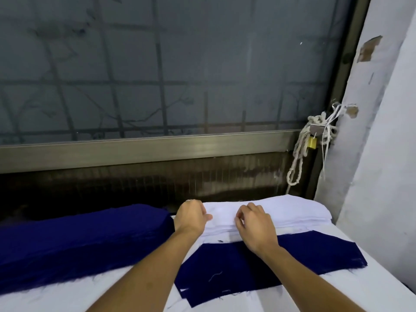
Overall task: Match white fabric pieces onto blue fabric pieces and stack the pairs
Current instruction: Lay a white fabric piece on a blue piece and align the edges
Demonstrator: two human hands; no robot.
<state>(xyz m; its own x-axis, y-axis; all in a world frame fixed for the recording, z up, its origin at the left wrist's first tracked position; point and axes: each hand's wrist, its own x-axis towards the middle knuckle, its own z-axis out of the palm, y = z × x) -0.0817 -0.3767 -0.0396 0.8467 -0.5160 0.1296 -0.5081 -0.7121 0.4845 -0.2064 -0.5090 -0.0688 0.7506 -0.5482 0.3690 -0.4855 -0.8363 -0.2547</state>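
One white stack [281, 212], table [380, 287], grilled window [157, 64]

Left hand [191, 216], right hand [255, 224], fingers [240, 213] curled.

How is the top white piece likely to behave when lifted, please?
Probably floppy and light: the white stack shows thin, soft layers with rounded edges. It may cling to the piece beneath; the left hand and right hand finger its edge.
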